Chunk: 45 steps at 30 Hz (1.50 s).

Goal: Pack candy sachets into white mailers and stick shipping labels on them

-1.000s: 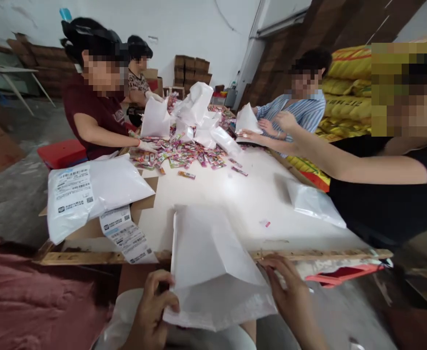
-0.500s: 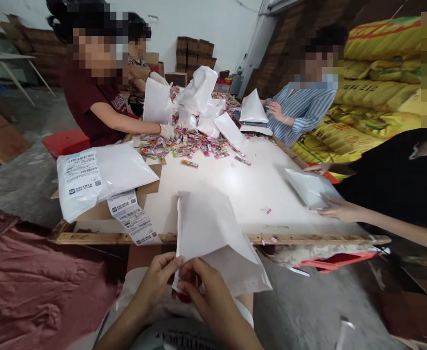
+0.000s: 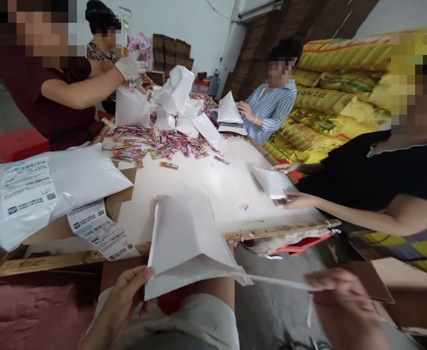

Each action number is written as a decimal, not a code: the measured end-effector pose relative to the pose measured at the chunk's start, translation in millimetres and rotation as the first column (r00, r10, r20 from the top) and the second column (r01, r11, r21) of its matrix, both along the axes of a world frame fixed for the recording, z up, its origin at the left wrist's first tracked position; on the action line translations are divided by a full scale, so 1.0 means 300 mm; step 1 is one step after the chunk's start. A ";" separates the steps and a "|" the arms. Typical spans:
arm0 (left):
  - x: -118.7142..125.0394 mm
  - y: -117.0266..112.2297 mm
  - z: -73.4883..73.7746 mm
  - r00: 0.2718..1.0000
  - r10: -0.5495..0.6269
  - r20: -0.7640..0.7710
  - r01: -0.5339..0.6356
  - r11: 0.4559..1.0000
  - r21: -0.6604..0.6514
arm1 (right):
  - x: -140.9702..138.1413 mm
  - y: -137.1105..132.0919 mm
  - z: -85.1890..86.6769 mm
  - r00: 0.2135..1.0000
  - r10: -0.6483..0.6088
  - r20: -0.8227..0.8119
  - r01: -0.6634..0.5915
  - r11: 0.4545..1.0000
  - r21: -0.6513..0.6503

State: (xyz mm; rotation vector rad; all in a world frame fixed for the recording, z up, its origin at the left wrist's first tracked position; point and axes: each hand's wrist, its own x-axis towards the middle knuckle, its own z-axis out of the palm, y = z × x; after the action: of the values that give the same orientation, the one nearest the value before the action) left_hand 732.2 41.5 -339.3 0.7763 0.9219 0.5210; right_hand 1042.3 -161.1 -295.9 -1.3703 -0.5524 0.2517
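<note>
A white mailer bag [image 3: 186,238] leans over the table's front edge toward my lap, its open end nearest me. My left hand [image 3: 128,291] pinches the bag's near left corner between thumb and fingers. Out to the right, my right hand [image 3: 344,301] is blurred by motion, its fingers closed on a thin white peel-off strip [image 3: 279,282]. The strip stretches taut from the bag's near right corner to that hand. Left of the bag lie a strip of printed shipping labels [image 3: 102,231] and a filled, labelled mailer bag [image 3: 71,184].
Small colourful packets [image 3: 165,146] are heaped across the white table [image 3: 198,180], with several white bags behind them. A person in black at right handles another white bag [image 3: 273,182]. Two co-workers stand at left, another at the back right. Yellow sacks [image 3: 330,102] are stacked behind.
My right hand has moved from the bag's left corner far to the right, drawing the strip out. The left hand stays on the corner. The co-worker at left has raised packets over a bag.
</note>
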 end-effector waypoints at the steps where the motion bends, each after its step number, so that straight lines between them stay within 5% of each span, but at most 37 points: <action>1: -0.008 0.002 -0.012 1.000 -0.020 -0.008 0.020 1.000 -0.001 | 0.104 -0.080 -0.016 0.988 -0.155 -0.009 0.155 0.988 -0.020; 3: -0.024 0.006 -0.036 0.998 -0.052 -0.025 0.051 0.998 -0.028 | 0.274 -0.234 -0.078 0.921 -0.379 0.091 0.390 0.900 -0.197; 4: -0.031 0.009 -0.045 0.997 -0.062 -0.037 0.061 0.997 -0.046 | 0.336 -0.302 -0.123 0.904 -0.384 0.188 0.427 0.804 -0.414; 7: -0.055 0.026 -0.061 0.990 -0.125 -0.067 0.127 0.991 0.034 | 0.432 -0.440 -0.277 0.948 -0.119 0.296 0.317 0.437 -0.842; 9: -0.070 0.045 -0.065 0.984 -0.128 -0.124 0.157 0.952 0.264 | 0.429 -0.450 -0.354 0.952 0.074 0.297 0.264 0.289 -0.920; 10: -0.077 0.057 -0.066 0.981 -0.092 -0.173 0.157 0.897 0.413 | 0.408 -0.426 -0.375 0.931 0.164 0.328 0.279 0.260 -0.924; 12: -0.082 0.084 -0.064 0.961 0.029 -0.275 0.186 0.668 0.720 | 0.328 -0.318 -0.375 0.825 0.330 0.459 0.354 0.331 -0.875; 14: -0.077 0.112 -0.055 0.926 0.104 -0.363 0.317 0.312 0.896 | 0.211 -0.155 -0.327 0.643 0.472 0.603 0.316 0.554 -0.770; 17: -0.057 0.151 -0.033 0.868 0.008 -0.497 0.486 -0.220 0.846 | 0.032 0.093 -0.222 0.335 0.597 0.729 0.092 0.750 -0.655; 19: -0.050 0.171 -0.024 0.837 -0.078 -0.542 0.468 -0.410 0.783 | -0.045 0.201 -0.166 0.143 0.657 0.741 -0.091 0.754 -0.651; 20: -0.052 0.178 -0.024 0.837 -0.113 -0.535 0.439 -0.446 0.780 | -0.066 0.232 -0.148 0.086 0.662 0.744 -0.170 0.746 -0.644; 21: -0.057 0.181 -0.028 0.848 -0.140 -0.511 0.408 -0.443 0.798 | -0.077 0.249 -0.138 0.065 0.652 0.755 -0.228 0.747 -0.625; 23: -0.072 0.178 -0.044 0.901 -0.156 -0.404 0.334 -0.346 0.877 | -0.076 0.258 -0.136 0.122 0.598 0.792 -0.258 0.790 -0.556; 26: -0.092 0.154 -0.070 0.966 -0.070 -0.247 0.242 -0.078 0.967 | -0.061 0.255 -0.149 0.264 0.503 0.823 -0.160 0.864 -0.476; 30: -0.103 0.127 -0.073 0.952 0.211 -0.223 0.151 0.312 0.938 | -0.060 0.281 -0.123 0.338 0.473 0.814 -0.084 0.876 -0.474; 32: -0.104 0.124 -0.067 0.949 0.236 -0.210 0.109 0.379 0.919 | -0.062 0.300 -0.088 0.315 0.509 0.801 -0.096 0.857 -0.507; 34: -0.102 0.123 -0.067 0.977 0.142 -0.162 0.113 0.303 0.946 | -0.062 0.312 -0.050 0.260 0.554 0.791 -0.130 0.832 -0.540; 39: -0.098 0.128 -0.089 0.958 -0.006 -0.287 0.284 -0.131 0.950 | -0.057 0.292 -0.003 0.172 0.578 0.798 -0.189 0.814 -0.549; 41: -0.098 0.136 -0.098 0.931 -0.088 -0.353 0.323 -0.249 0.913 | -0.057 0.274 -0.009 0.147 0.560 0.815 -0.212 0.823 -0.527; 43: -0.096 0.142 -0.105 0.930 -0.163 -0.330 0.282 -0.259 0.924 | -0.063 0.262 -0.023 0.148 0.573 0.806 -0.253 0.810 -0.529; 45: -0.087 0.140 -0.108 0.960 -0.145 -0.239 0.218 -0.143 0.965 | -0.076 0.264 -0.037 0.216 0.642 0.735 -0.271 0.763 -0.587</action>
State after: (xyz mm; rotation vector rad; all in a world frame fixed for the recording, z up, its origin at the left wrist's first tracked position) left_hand 705.9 83.6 -371.6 2.3953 0.1871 0.9630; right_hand 1019.5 -81.9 -307.0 -1.5701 -2.0402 0.0185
